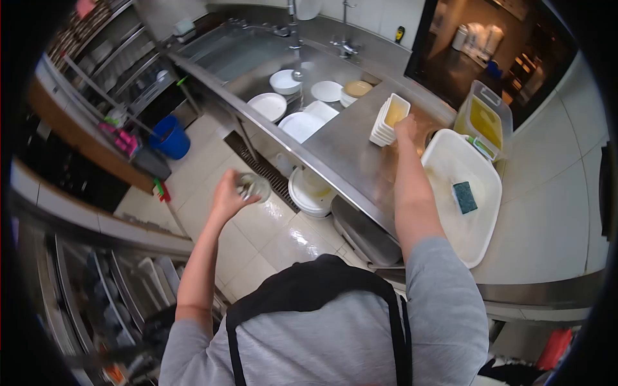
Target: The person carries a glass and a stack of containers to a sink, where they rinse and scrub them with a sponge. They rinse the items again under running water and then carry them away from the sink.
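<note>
My left hand is closed around a small clear glass, held out over the floor in front of the sink counter. Something dark and pale shows inside or through the glass; I cannot make out what. On the steel counter stands a stack of white rectangular dishes, the top one yellowish inside. My right hand grips the right side of that stack, its fingertips partly hidden. Just right of my forearm lies a large white basin with a green and white sponge in it.
White plates and bowls fill the sink beneath a faucet. A clear plastic tub with yellow contents sits behind the basin. White buckets stand under the counter, a blue bucket farther left.
</note>
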{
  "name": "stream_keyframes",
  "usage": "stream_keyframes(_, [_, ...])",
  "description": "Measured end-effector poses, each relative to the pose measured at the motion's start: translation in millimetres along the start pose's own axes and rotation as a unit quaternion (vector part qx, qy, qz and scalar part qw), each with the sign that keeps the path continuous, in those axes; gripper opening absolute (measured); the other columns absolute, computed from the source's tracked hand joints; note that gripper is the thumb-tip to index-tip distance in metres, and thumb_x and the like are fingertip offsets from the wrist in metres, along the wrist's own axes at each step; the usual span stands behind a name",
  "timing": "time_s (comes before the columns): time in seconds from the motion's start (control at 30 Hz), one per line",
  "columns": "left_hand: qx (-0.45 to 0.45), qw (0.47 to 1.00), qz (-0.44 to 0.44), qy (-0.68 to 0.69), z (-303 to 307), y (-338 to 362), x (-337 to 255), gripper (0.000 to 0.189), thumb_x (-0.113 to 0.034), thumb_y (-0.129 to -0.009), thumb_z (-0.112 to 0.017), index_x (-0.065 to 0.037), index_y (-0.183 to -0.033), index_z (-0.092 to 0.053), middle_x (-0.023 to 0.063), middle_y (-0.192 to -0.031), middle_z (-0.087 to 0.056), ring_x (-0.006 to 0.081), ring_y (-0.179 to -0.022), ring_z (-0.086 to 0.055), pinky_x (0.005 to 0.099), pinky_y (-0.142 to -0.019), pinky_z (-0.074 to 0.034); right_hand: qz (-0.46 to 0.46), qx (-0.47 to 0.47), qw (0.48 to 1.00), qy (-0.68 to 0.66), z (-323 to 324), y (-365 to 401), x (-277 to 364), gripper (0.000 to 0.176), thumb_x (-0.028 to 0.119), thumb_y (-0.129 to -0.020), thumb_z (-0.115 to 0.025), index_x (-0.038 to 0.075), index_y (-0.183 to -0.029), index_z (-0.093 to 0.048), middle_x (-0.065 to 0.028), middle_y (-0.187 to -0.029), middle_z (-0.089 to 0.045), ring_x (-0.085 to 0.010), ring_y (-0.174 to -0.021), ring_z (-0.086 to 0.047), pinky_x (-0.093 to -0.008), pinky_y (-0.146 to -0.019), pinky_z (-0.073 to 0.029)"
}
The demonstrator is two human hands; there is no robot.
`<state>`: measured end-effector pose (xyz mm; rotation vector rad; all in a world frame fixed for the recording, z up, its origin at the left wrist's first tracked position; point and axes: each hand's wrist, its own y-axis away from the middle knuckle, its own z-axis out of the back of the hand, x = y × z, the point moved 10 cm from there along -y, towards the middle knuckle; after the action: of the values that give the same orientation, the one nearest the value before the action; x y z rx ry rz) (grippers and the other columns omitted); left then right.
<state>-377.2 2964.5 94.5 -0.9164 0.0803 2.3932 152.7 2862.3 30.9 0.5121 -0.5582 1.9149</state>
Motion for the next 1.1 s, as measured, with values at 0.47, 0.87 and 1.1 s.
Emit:
stream_keyframes(0.47, [0.300,0.927,-0.210,-0.074,-315,-225,-143,0.079,-0.031,-0.052,-0.074,0.001,-0.116,-0.040,0.0222,-0.109,-0.049,0.0339,-0.101,-0.049,0.0368,-0.084,-0.041,0.079,0.042,0.995,0.046,72,-98,55,0.033,0.013,-0.069,-0.055,0.007,-0.100,-0.048,-0.0178,-0.099,-0.057,-0.0326,-0.095,-0.053,-0.0392,-0.078,-0.042])
stream_keyframes(0.87, [0.498,0.594,0.192,0.602,-281,-307,-47,0.062,-0.054,-0.083,-0.036,-0.012,-0.128,-0.031,0.0128,-0.122,-0.041,0.0275,-0.112,-0.041,0.0532,-0.083,-0.040,0.334,0.328,0.867,0.169,-115,-21,203,0.041,0.013,-0.065,-0.062,0.014,-0.105,-0.053,-0.0144,-0.096,-0.058,-0.0310,-0.088,-0.056,-0.0380,-0.076,-0.043])
stream_keyframes(1.1, [0.532,0.680,0.248,0.439,-262,-354,70,0.048,-0.034,-0.084,-0.048,-0.003,-0.120,-0.038,0.0143,-0.110,-0.051,0.0275,-0.093,-0.056,0.0438,-0.067,-0.052,0.287,0.414,0.863,0.045,-292,-122,229,0.029,0.016,-0.069,-0.060,0.006,-0.096,-0.056,-0.0143,-0.094,-0.058,-0.0301,-0.087,-0.056,-0.0392,-0.072,-0.045])
